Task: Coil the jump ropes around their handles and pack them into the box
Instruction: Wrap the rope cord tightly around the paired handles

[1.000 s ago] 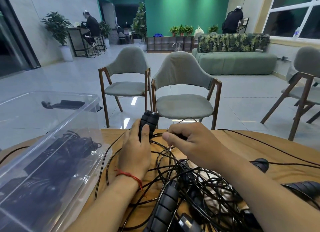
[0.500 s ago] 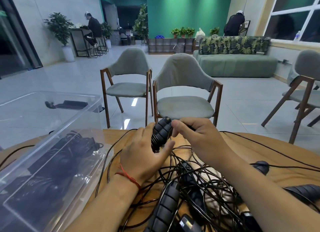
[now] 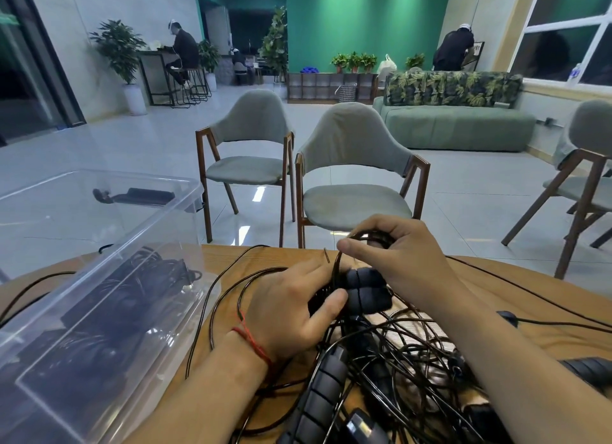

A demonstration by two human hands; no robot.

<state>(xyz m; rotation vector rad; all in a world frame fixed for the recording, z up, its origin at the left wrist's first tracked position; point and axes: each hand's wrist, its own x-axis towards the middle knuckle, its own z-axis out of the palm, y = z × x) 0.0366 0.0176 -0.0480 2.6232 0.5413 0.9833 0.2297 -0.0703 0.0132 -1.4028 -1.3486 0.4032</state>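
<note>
The left hand (image 3: 288, 311) holds the two handles (image 3: 364, 288) lying sideways, and the right hand (image 3: 404, 255), just above them, pinches the rope (image 3: 335, 268) to loop it round them, with the box (image 3: 205, 289) off to the left.

One camera here, up on the person's head, facing forward and tipped down. Both forearms (image 3: 516, 361) run in from the bottom edge, and the left hand (image 3: 291, 308) and right hand (image 3: 397, 251) sit close under the lens, near mid-frame, over the wooden surface (image 3: 563, 304). The clear box (image 3: 185, 192) looms very near at lower left. The wide angle reaches past the surface's far rim to two chairs (image 3: 354, 165), with a sofa (image 3: 457, 126) well back.
</note>
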